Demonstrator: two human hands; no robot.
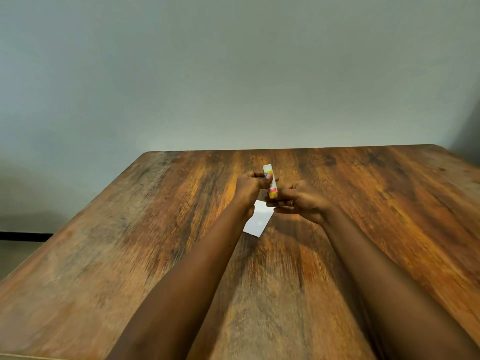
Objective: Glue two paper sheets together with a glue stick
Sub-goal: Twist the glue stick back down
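Paper sheet (257, 221) partly hidden under hands; glue stick (270, 182) label blurred, unreadable.

I see the glue stick (270, 182) held upright between my two hands, the left hand (250, 187) gripping its upper part, the right hand (301, 201) at its lower end. A paper sheet (258, 221) lies on the bench (130, 229) just below and between both hands.

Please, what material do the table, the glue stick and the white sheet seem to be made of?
Table: looks like wood or a wood-pattern laminate, brown with dark grain streaks and a dull sheen; which one is unclear.
Glue stick: probably plastic, a smooth tube with a white end and a yellow printed label.
White sheet: looks like thin matte paper, lying flat with sharp corners.
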